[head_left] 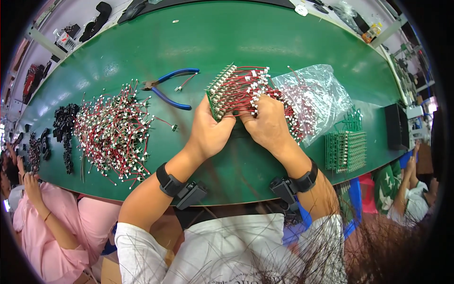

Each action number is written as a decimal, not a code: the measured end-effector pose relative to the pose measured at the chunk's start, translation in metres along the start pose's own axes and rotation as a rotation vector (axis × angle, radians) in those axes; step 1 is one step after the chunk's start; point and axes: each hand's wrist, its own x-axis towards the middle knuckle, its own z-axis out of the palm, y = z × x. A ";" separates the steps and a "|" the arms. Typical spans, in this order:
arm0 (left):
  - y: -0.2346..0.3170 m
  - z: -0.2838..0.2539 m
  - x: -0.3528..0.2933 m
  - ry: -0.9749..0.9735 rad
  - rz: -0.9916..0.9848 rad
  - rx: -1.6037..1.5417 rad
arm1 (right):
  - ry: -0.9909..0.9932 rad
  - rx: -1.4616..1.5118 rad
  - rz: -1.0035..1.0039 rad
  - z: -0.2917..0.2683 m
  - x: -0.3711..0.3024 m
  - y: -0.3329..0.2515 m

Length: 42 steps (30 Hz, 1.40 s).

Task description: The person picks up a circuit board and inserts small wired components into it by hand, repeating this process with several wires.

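My left hand [208, 128] is closed around the lower edge of a green circuit board panel [213, 103], which stands tilted over the table. Rows of red wires [241, 92] with white plugs run from the panel toward the right. Closed at the lower right of these wires is my right hand [268, 120]; its fingertips are partly hidden, and it seems to grip the wires. Right behind it, more wired pieces lie in and beside a clear plastic bag [331, 92]. Blue-handled cutters [165, 90] lie open to the left of the panel.
A large heap of red-wired small boards [113, 130] covers the left of the green table [227, 40], with black parts [65, 128] beyond it. Stacked green board panels [346, 150] and a black box [396, 127] stand at right. A person in pink [54, 232] sits at left.
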 end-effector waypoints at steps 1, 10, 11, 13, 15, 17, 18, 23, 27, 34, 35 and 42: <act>0.002 0.000 0.000 -0.010 0.003 -0.008 | 0.000 0.000 0.001 -0.001 0.000 0.000; -0.003 0.002 0.002 0.035 0.024 -0.039 | -0.028 -0.036 -0.013 -0.001 0.001 -0.002; -0.003 0.002 0.002 0.037 0.024 -0.038 | -0.045 -0.044 0.019 -0.002 0.001 -0.003; -0.002 0.000 0.004 0.148 0.017 -0.044 | -0.061 -0.053 0.049 -0.004 0.003 -0.006; -0.004 -0.006 0.006 0.197 0.020 -0.009 | -0.066 -0.042 0.159 -0.006 0.006 -0.012; -0.001 -0.015 0.012 0.187 0.064 0.115 | -0.055 0.035 0.207 -0.011 0.008 -0.012; -0.001 -0.016 0.014 0.187 0.066 0.114 | -0.044 0.115 0.255 -0.014 0.008 -0.011; 0.006 -0.014 0.015 0.255 -0.137 -0.114 | -0.029 0.169 0.115 -0.013 0.007 -0.006; 0.007 -0.014 0.015 0.248 -0.186 -0.160 | -0.083 0.318 -0.006 -0.012 0.007 -0.011; 0.002 -0.009 0.014 0.212 -0.132 -0.151 | -0.176 0.413 0.141 -0.014 0.004 -0.020; 0.002 -0.010 0.013 0.187 -0.118 -0.116 | -0.175 0.411 0.141 -0.013 0.004 -0.017; 0.003 -0.009 0.010 0.049 -0.014 0.021 | -0.183 0.382 0.161 -0.008 0.004 -0.007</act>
